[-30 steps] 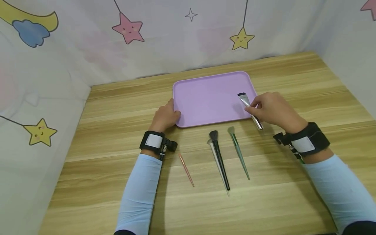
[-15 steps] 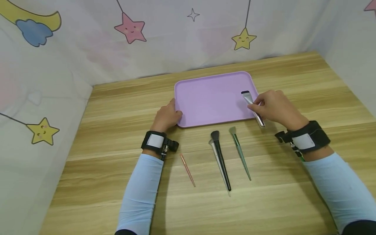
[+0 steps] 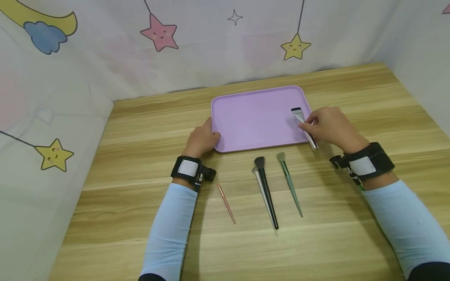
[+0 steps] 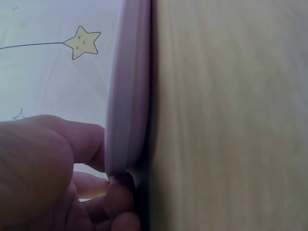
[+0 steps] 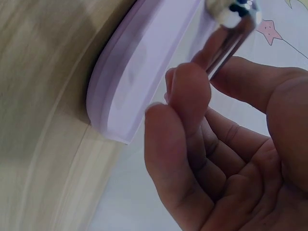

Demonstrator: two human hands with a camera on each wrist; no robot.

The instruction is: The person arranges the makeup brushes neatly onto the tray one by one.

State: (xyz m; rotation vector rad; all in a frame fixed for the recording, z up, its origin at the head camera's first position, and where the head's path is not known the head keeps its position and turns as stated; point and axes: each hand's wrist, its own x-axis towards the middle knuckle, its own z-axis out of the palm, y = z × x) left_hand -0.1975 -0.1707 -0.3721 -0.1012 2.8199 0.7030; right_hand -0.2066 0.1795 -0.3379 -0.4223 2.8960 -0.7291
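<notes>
While a light wooden table (image 3: 351, 97) fills most of the head view, it is backed by a pale curtain printed with stars (image 3: 211, 50). Near its far middle a rectangular lilac plastic tray (image 3: 256, 117) is laid flat, and nothing but the flat brush's bristle end is seen over it. The tray's near left corner is gripped by the left hand (image 3: 202, 139); in the left wrist view the thumb is seen above the rim and the curled fingers below it, a hold judged to keep the tray from sliding. At the tray's right edge, a flat silver-handled makeup brush with a dark tip (image 3: 304, 125) is pinched between thumb and fingers of the right hand (image 3: 330, 127). Its bristle end is held over the tray's right part and its handle end reaches past the near rim, so it is judged to be slanted for laying down inside. Whether the brush touches the tray cannot be told. On the table in front of the tray, 4 more tools are laid roughly parallel: a black-handled powder brush (image 3: 267, 195), a clear-handled brush (image 3: 258, 181) partly under it, a slim green-handled brush (image 3: 290, 185), and a thin pink stick-like tool (image 3: 226, 203), all apart from both hands.
</notes>
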